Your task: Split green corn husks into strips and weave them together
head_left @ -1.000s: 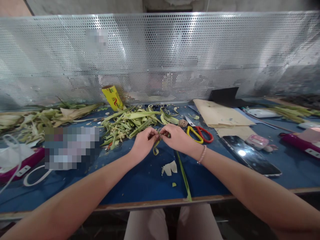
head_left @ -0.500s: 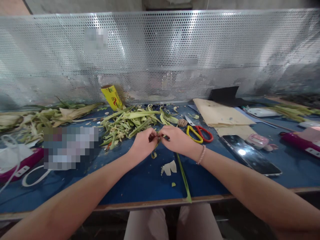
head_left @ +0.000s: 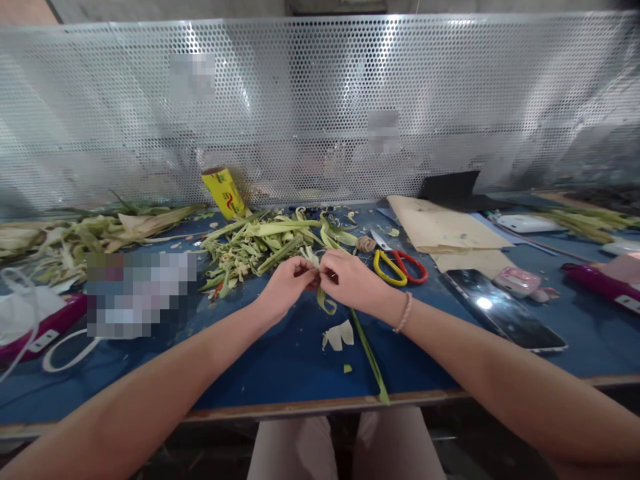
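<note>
My left hand [head_left: 289, 283] and my right hand [head_left: 345, 277] meet fingertip to fingertip over the middle of the blue table. Both pinch a small pale green plant strip [head_left: 326, 304], whose curled end hangs below my right fingers; the part between the fingertips is mostly hidden. Behind my hands lies a pile of green leaf pieces [head_left: 265, 243]. Nearer me are some white scraps [head_left: 340, 335], a tiny green scrap [head_left: 347, 369] and a long green leaf strip [head_left: 369, 357] reaching the table's front edge.
Scissors [head_left: 403, 267] with yellow and red handles lie beside a twine ball [head_left: 365, 245]. A dark phone [head_left: 505, 310], brown paper [head_left: 440, 227] and a purple power strip [head_left: 603, 285] are on the right. A yellow tube [head_left: 225, 195] leans against the perforated metal screen [head_left: 300, 87].
My fingers have shifted slightly on the plant piece. Its curled end now hangs further right, and pale strands show above the fingertips.
</note>
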Available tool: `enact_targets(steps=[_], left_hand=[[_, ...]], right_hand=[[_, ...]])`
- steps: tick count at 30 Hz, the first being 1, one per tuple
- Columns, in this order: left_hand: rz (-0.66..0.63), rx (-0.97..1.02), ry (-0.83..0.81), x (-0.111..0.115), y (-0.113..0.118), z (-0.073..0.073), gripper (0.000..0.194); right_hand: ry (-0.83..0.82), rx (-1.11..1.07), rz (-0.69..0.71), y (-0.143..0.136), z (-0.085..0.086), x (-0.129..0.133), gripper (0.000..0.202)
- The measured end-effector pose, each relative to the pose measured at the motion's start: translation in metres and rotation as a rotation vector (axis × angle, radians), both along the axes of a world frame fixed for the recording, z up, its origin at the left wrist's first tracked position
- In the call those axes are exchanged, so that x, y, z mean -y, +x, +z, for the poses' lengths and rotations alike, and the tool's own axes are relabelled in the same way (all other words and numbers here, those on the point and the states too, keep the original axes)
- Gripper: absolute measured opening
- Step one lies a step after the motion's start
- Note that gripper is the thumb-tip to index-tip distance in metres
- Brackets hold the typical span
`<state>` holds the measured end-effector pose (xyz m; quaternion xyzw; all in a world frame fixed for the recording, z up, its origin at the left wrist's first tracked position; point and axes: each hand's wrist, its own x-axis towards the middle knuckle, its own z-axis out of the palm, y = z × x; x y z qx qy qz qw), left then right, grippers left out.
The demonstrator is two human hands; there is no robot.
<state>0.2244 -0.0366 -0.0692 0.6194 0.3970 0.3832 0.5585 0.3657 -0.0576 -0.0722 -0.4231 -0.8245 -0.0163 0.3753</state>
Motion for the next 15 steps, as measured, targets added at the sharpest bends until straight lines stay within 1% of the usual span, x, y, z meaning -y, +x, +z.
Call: enact_targets(steps=[4, 9, 12, 15], left_hand=[[-0.009, 0.133, -0.148, 0.0047, 0.0011, 0.0046, 0.012], [0.014, 0.204, -0.268, 0.0034, 0.0016, 0.0066, 0.007], [0.012, 0.211, -0.287, 0.0026, 0.0014, 0.0055, 0.008], [0.009, 0.182, -0.281, 0.0038, 0.0008, 0.0052, 0.009]], right_hand=[[0.034, 0.053, 0.031, 0.0013, 0.0029, 0.0018, 0.015], [0.100, 0.158, 0.029, 0.0038, 0.0041, 0.0021, 0.011], [0.108, 0.233, 0.019, 0.0064, 0.0042, 0.0019, 0.010], [0.086, 0.265, 0.058, 0.0092, 0.0044, 0.0013, 0.009]])
